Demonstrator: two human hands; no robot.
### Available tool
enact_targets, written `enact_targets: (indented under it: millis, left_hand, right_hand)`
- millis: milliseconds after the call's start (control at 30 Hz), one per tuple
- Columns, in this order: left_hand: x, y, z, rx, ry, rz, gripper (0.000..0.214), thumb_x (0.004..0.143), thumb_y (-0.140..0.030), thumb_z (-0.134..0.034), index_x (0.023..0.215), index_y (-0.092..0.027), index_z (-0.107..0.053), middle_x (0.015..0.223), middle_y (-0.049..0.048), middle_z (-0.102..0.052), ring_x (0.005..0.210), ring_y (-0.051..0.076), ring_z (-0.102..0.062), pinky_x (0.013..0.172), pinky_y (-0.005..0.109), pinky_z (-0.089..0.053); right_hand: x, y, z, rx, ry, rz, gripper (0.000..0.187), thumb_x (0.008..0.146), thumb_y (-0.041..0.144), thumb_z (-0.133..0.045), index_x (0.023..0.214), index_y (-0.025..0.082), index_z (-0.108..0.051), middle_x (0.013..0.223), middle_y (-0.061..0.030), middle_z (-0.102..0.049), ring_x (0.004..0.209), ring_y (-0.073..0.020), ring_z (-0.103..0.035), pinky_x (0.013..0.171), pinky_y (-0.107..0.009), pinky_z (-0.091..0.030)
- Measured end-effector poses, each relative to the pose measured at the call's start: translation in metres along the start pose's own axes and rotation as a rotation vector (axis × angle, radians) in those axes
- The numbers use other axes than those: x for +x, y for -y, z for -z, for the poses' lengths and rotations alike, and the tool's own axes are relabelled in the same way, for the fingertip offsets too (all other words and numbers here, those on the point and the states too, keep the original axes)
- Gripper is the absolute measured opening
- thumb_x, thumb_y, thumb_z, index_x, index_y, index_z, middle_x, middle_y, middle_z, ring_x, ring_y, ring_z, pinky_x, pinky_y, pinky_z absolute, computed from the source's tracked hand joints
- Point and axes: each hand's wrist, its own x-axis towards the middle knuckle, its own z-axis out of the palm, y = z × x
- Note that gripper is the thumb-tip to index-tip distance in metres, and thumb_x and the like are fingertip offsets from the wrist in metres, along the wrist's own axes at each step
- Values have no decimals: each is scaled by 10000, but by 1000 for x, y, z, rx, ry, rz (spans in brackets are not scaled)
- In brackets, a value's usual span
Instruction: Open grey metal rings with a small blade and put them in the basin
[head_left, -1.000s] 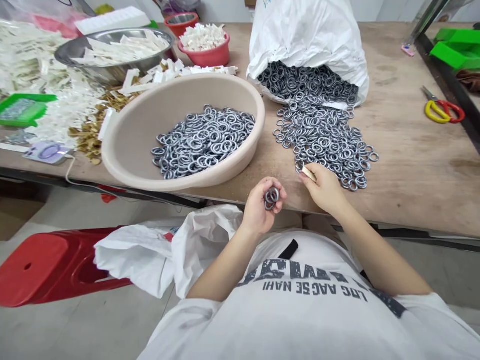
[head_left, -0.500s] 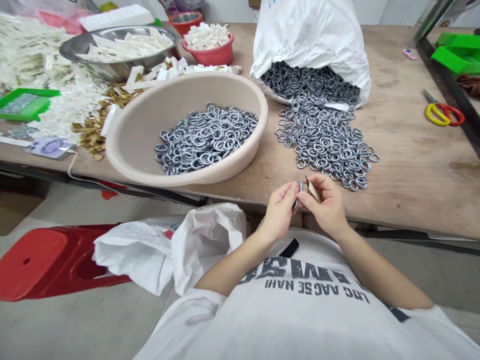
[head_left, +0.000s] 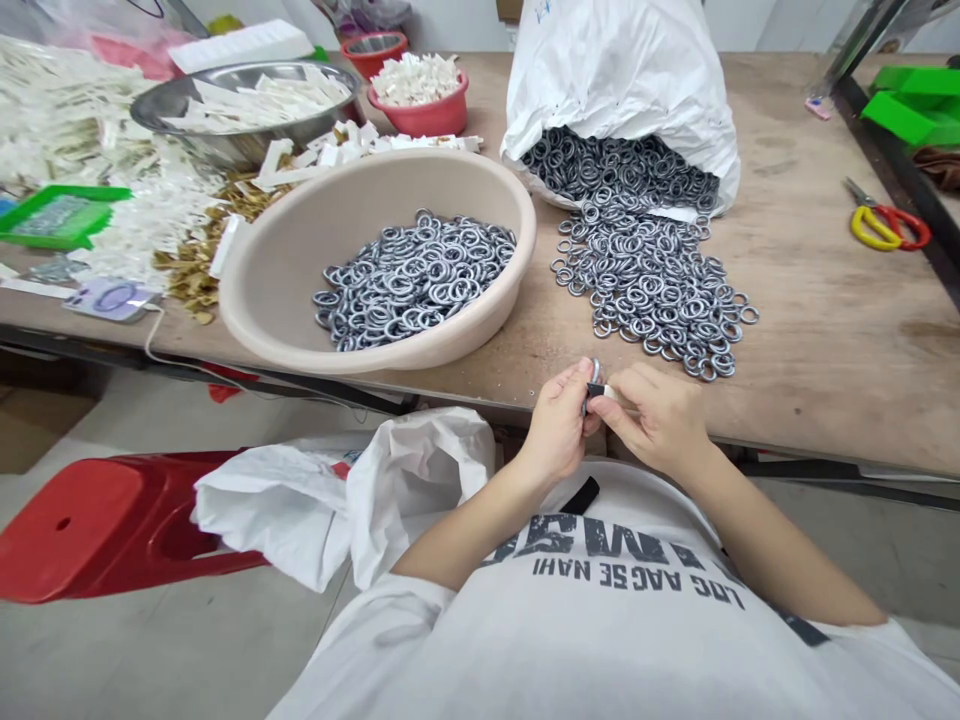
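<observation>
Close to the table's front edge, my left hand (head_left: 559, 418) pinches a grey ring (head_left: 596, 369) between thumb and fingers. My right hand (head_left: 656, 415) is closed around a small blade (head_left: 598, 390), dark at the tip and pale behind it, which lies against the ring. Its handle is mostly covered by my fingers. Just beyond my hands a pile of loose grey rings (head_left: 652, 275) spreads over the table. A beige basin (head_left: 262, 335) to the left holds many more of these rings.
A white sack (head_left: 615, 80) lies with its mouth open behind the ring pile. Scissors (head_left: 885, 222) lie at the right. A steel bowl (head_left: 247, 145), a red bowl (head_left: 427, 118) and a phone (head_left: 112, 298) are at the left. Below stands a red stool (head_left: 75, 520).
My right hand has turned over and moved the blade left, from beside the ring to against it. My left hand keeps the ring in nearly the same place. The view has shifted slightly.
</observation>
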Motion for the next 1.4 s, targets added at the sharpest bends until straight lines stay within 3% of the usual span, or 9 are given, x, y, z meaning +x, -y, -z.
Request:
enact_targets:
  millis: [233, 433, 633, 800, 967, 1067, 1200, 1333, 1400]
  left_hand:
    - [2, 0, 4, -13, 74, 33, 435, 766, -505, -755, 734, -167, -484, 548, -86, -364, 418, 20, -269, 387, 139, -225]
    - [-10, 4, 12, 17, 201, 75, 423, 842, -478, -692, 684, -159, -464, 554, -70, -367, 436, 26, -279, 409, 159, -212]
    - [1, -9, 30, 51, 68, -44, 321, 828, -440, -713, 830, -131, -629, 686, -10, -579, 449, 24, -379, 426, 177, -245]
    - [10, -19, 40, 47, 2, -102, 391, 799, -357, -724, 1132, -158, -674, 729, -3, -635, 457, 37, -421, 427, 178, -279]
    - [18, -15, 39, 71, -29, -109, 322, 821, -450, -666, 984, -174, -635, 797, -7, -610, 458, 46, -422, 398, 195, -229]
    - [20, -8, 32, 296, -8, -214, 354, 826, -500, -689, 949, -174, -632, 738, -28, -555, 485, 46, -379, 442, 204, -253]
    - [17, 2, 21, 570, 104, -356, 373, 872, -518, -641, 791, -154, -631, 685, -11, -524, 631, 88, -430, 587, 212, -353]
    - [15, 8, 14, 363, 121, -228, 402, 896, -539, -591, 761, -161, -573, 608, -35, -420, 540, 77, -337, 478, 204, -261]
    - [14, 9, 12, 208, 129, -138, 381, 881, -524, -616, 768, -167, -546, 586, -51, -375, 504, 68, -298, 441, 190, -223]
  right_hand:
    - [2, -1, -5, 128, 23, -24, 375, 984, 463, -492, 726, 210, -591, 685, -6, -609, 625, -132, -515, 620, -283, -313]
    - [20, -42, -1, -14, -33, -404, 467, 1004, 558, -374, 810, 223, -636, 630, -3, -596, 611, -167, -544, 585, -283, -296]
    - [54, -42, -21, -350, 213, -293, 331, 951, 488, -539, 1152, 241, -629, 1055, -90, -707, 819, -243, -652, 632, -301, -336]
    - [70, -37, -33, -435, 309, -299, 252, 986, 334, -476, 1114, 189, -636, 1101, -143, -666, 854, -266, -657, 666, -326, -376]
    - [49, -41, -15, -49, 189, -252, 181, 984, 316, -480, 1002, 196, -614, 1037, -95, -633, 915, -240, -609, 731, -321, -399]
    - [34, -34, 1, 293, 216, -265, 243, 1005, 363, -438, 866, 207, -560, 845, -31, -604, 808, -189, -566, 704, -297, -396]
    - [26, -16, 9, 532, 177, -351, 236, 988, 376, -477, 830, 210, -536, 749, 12, -566, 710, -150, -513, 665, -279, -386]
    - [23, -2, 0, 748, -2, -373, 181, 943, 389, -572, 945, 210, -597, 865, -11, -626, 794, -162, -569, 723, -290, -442]
    - [22, 1, -4, 727, -36, -323, 203, 887, 386, -663, 992, 216, -630, 940, -28, -650, 872, -183, -589, 777, -307, -454]
